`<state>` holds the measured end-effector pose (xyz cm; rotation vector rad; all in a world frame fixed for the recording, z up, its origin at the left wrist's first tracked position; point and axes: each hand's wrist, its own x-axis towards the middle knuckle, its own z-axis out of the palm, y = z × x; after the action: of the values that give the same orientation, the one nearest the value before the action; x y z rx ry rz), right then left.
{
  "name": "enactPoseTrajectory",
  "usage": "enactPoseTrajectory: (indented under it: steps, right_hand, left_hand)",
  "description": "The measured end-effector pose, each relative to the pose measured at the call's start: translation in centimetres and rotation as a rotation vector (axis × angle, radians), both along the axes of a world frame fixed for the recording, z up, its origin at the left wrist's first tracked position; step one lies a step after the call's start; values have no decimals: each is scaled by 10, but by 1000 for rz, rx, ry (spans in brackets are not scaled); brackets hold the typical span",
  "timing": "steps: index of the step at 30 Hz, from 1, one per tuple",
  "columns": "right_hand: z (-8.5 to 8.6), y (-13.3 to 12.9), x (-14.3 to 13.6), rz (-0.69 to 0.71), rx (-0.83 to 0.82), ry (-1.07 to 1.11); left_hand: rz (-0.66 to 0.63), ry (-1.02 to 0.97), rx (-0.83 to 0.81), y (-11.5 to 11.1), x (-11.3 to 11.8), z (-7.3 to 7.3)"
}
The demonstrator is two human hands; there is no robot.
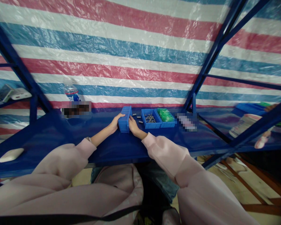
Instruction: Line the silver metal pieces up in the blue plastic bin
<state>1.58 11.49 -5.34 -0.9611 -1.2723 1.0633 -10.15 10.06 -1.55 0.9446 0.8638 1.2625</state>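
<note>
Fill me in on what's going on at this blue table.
A person in pale pink sleeves is holding a blue box tipped up on edge, the left hand on one side and the right hand on the other. Just to its right, a few loose metallic pieces lie on the table. Beyond them, a bin of small metallic parts stands beside a bin of green items.

Between the bottle (pixel 71 92) and left hand (pixel 115 123) the counter (pixel 98 118) leaves a way through, but past the right hand (pixel 134 127) loose metal pieces (pixel 140 122) (plus a parts bin (pixel 152 126)) obstruct.
</note>
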Motion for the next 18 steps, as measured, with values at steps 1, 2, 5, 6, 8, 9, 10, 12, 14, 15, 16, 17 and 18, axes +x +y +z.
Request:
enactPoseTrajectory:
  steps: [1,2,5,6,8,9,10,12,14,15,16,17,18]
  right_hand:
    - [0,0,0,-2,3,-7]
    - [0,0,0,-5,5,-14]
    - [0,-1,1,-13,13,-41]
    - [0,-1,1,-16,16,-51]
    - [1,-2,1,-27,23,-73]
    - [2,-2,1,-35,25,-85]
    - [2,-2,1,-45,26,-97]
    - [3,-2,1,-71,25,-121]
    - [4,-2,1,-100,26,-143]
    - [5,-2,1,-114,27,-151]
    - [5,-2,2,-128,28,-158]
    - [5,-2,2,-140,31,-162]
    - [6,-2,3,-150,35,-162]
  left_hand:
    - [6,2,17,1,0,-1]
    - [19,4,37,2,0,-2]
    - [116,35,130,4,0,-3]
    - [153,60,177,4,-1,-2]
    - [204,134,295,2,-2,0]
    - [215,181,360,0,-3,2]
    - [218,232,422,-3,-3,4]
    - [202,338,532,-11,-4,10]
    - [165,420,614,-22,-2,17]
    - [148,442,636,-27,-1,20]
    - [137,454,642,-31,1,23]
    - [135,459,638,-35,2,26]
    - [140,461,628,-38,4,28]
